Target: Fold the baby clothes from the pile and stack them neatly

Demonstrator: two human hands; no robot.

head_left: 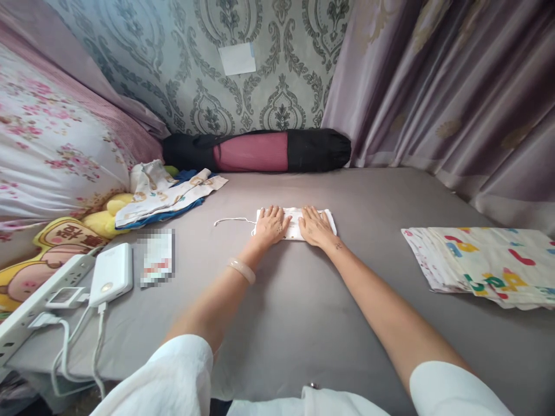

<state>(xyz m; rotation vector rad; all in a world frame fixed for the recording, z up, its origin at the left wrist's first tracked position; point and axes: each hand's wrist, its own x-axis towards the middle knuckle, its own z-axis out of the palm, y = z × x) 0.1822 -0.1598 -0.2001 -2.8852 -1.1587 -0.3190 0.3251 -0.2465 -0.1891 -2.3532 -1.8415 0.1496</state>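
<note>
A small white folded cloth lies on the grey bed sheet, with a thin white string trailing off its left end. My left hand rests flat on the cloth's left half, fingers spread. My right hand lies flat on its right half, fingers also spread. Both palms press down side by side. A pale bangle sits on my left wrist.
A stack of folded printed cloths lies at the right. Loose clothes and yellow plush toys sit at the left. A power bank, power strip and cables lie near left. A rolled mat in a black bag lines the wall. Curtains hang at the right.
</note>
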